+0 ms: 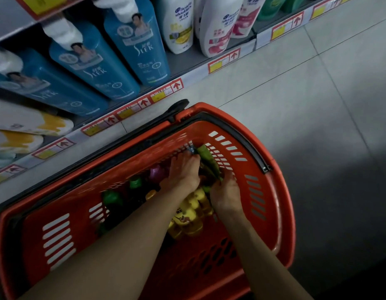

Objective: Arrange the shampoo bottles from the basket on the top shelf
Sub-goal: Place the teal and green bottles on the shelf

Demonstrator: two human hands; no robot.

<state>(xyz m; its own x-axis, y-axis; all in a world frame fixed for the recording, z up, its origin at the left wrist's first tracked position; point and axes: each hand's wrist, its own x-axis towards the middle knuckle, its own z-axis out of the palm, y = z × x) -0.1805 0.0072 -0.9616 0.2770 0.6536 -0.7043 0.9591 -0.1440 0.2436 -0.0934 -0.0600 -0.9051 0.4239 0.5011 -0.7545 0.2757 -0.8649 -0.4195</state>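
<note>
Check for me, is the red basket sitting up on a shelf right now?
No, the red basket rests on the grey floor tiles, down beside the shelf edge.

Both forearms reach forward and down, hands near each other. Left hand (183,173) palm down, fingers straight, spread. Right hand (225,197) palm down, fingers curled under.

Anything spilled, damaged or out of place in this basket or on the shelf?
Nothing stands out. Bottles in the red basket lie in a loose jumble, yellow bottles beside a green bottle, with no spill or break visible. The blue shelf bottles stand in a row.
</note>
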